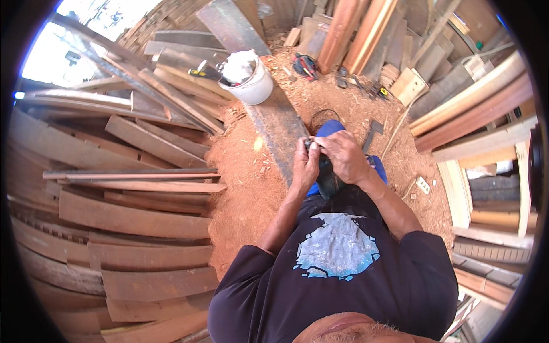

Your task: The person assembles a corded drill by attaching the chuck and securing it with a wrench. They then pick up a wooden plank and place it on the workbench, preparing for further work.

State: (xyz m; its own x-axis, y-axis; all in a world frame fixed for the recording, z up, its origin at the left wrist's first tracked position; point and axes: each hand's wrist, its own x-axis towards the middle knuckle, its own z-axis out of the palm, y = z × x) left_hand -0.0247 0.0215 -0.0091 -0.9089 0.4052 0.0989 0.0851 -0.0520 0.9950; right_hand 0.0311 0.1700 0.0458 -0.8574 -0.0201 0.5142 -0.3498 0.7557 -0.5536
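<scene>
Both hands meet in front of my lap, over a dark tool with a rounded black body; its exact kind is not clear. My left hand is closed round the small dark upper end of the tool, thumb on top. From the other side, my right hand reaches over to the same end. Its fingers are bent and pinched together at the tip, and whatever sits between them is too small to make out. Blue cloth shows beyond and beside the hands. A thin dark cable curves just past them.
A long worn board runs away from me, bearing a white bucket. Stacked planks fill the left; timber leans at right. On the sawdust floor lie a red-and-black tool, a dark metal piece and a white power strip.
</scene>
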